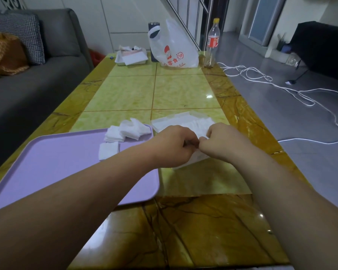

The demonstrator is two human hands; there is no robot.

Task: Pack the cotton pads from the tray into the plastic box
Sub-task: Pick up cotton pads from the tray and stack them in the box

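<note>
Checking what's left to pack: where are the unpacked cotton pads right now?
In the head view, the cotton pads lie at the far right corner of the purple tray, just left of the plastic box.

**A:** where are the arms at?

**B:** both bare forearms reach forward and angle inward, bare left grip (174,145) and bare right grip (222,141) meeting at the fingertips. fingers curled in on both, backs facing up. can't tell if they're pinching anything tbh, it's hidden.

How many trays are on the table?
2: a purple tray at the near left holding cotton pads, and a white tray at the far end.
</note>
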